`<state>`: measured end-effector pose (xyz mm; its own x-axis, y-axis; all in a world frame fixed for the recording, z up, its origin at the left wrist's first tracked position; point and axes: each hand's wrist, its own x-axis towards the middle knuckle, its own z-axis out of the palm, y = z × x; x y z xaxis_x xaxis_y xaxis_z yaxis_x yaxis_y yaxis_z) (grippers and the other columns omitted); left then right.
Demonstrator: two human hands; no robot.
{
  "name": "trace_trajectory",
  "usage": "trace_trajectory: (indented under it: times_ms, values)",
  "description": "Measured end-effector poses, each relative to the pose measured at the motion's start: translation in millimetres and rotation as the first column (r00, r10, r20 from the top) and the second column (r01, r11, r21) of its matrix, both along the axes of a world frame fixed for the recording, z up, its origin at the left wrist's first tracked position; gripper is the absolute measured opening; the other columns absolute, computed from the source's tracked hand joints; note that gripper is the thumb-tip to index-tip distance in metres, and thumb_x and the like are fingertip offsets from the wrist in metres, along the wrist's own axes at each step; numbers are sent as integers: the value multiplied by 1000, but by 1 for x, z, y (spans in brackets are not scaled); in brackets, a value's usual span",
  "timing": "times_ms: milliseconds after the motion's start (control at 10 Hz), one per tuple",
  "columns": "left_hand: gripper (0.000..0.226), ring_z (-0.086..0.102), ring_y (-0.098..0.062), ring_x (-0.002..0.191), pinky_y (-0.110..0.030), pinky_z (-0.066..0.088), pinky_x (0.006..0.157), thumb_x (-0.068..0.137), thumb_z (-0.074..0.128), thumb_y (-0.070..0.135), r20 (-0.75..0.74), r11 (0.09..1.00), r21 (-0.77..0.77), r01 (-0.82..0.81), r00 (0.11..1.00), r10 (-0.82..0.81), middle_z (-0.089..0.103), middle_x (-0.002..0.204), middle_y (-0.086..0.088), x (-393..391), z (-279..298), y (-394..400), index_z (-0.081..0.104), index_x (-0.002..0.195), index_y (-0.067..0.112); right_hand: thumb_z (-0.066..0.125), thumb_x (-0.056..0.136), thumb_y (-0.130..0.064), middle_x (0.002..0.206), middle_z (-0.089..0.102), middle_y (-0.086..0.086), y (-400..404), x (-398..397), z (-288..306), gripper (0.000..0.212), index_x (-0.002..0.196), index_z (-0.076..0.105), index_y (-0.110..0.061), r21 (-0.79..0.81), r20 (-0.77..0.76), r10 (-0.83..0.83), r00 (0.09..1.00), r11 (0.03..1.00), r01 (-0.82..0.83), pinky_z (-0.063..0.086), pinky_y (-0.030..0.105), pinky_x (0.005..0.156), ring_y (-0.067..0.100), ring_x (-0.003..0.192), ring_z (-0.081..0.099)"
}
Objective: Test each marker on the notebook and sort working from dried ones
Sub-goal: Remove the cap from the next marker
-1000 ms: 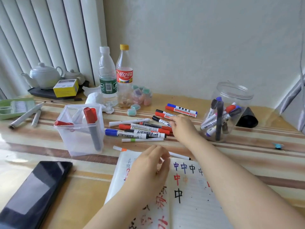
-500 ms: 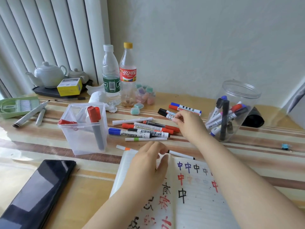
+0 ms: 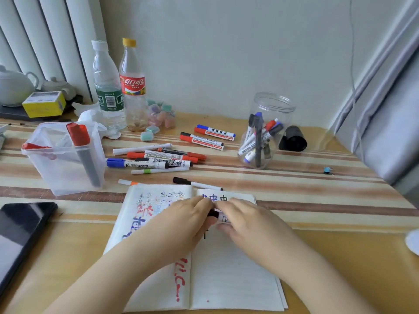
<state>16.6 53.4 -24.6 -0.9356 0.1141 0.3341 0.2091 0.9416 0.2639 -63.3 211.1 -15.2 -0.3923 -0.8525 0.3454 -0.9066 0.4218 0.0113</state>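
1. Head view: both hands met over the open, scribbled paper notebook [image 3: 226, 268]. The left hand [image 3: 181, 225] pinched the black cap and the right hand [image 3: 247, 225] gripped the white barrel of a black-capped marker [image 3: 215, 215], probably for uncapping before a test stroke.
2. Half a second earlier, the right hand was reaching among loose markers [image 3: 158, 158] on the striped bench [image 3: 317, 200]; the left rested on the page.

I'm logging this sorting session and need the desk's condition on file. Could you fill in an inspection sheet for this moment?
Surface: striped table, glossy.
Job's things: open notebook with test marks; black-capped marker held over it; loose markers; round jar and square tub hold markers.
Clutter: two bottles, teapot, yellow box, dark tablet.
Grippers: left hand and right hand both grip the marker.
Cables: nothing seen.
Surroundings: wall, blinds, curtain.
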Motion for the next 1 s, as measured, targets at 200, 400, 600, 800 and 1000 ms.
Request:
trace_trajectory:
  times_ms: [200, 400, 600, 800, 1000]
  values:
    - [36, 44, -15, 71, -28, 36, 65, 87, 18, 44, 145, 992, 109, 67, 986, -83, 46, 80, 7, 3, 1, 2, 42, 87, 18, 35, 95, -37, 63, 52, -9, 7, 5, -20, 35, 87, 66, -20, -101, -212, 24, 977, 994, -46, 32, 23, 40, 11, 49, 54]
    - [28, 42, -14, 71, -24, 30, 62, 98, 28, 33, 266, 992, 114, 55, 960, -84, 46, 79, 6, 5, 17, 6, 49, 96, 16, 21, 101, -39, 55, 52, -9, 7, 7, -17, 51, 94, 68, -21, -98, -194, 19, 981, 994, -39, 28, 20, 36, 13, 41, 52]
    - [27, 41, -13, 63, -19, 36, 60, 96, 32, 32, 317, 990, 137, 19, 946, -62, 50, 77, 3, 5, 23, 10, 52, 98, 13, 40, 89, -42, 51, 51, -9, 7, 8, -14, 39, 99, 71, -20, -74, -156, 18, 988, 997, -30, 28, 20, 36, 12, 40, 53]
    - [21, 45, -12, 68, -25, 35, 63, 96, 39, 31, 288, 985, 165, -53, 958, 4, 50, 75, 7, 9, 15, 5, 49, 88, 15, 73, 71, -25, 60, 49, -7, -1, 8, -11, 9, 74, 65, -21, -19, -205, 16, 979, 1000, -20, 31, 22, 36, 12, 48, 53]
    - [27, 47, -10, 69, -21, 38, 64, 96, 39, 39, 268, 985, 172, 13, 962, -60, 56, 78, 6, 8, 17, 5, 50, 89, 15, 79, 54, -12, 58, 49, -3, 0, 10, -7, 38, 76, 48, -14, 95, -291, 66, 954, 995, -40, 25, 23, 38, 14, 41, 49]
